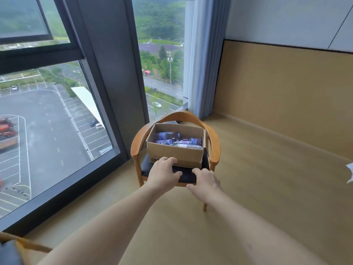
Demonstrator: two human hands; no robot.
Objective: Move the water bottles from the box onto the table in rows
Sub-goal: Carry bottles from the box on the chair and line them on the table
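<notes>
Open cardboard box point(174, 148) on the dark seat of a wooden armchair point(214, 148) by the window point(47, 111), near the room's corner. Inside, water bottles point(177, 141) with purple labels, lying on their sides, heaped rather than stacked; exact count unclear. Left hand point(163, 174) stretched forward, fingers loosely spread, tips close to or touching the box's near lower edge — contact not certain. Right hand point(205, 181) likewise spread and empty, hovering above the seat's front edge, just short of the box. No table in view. Probably full bottles, so fairly heavy for their size, firm-walled but smooth, and apt to roll once jostled. Best taken around the middle or by the neck below the cap. Box walls thin and likely to flex under load, so support from beneath if lifted whole.
</notes>
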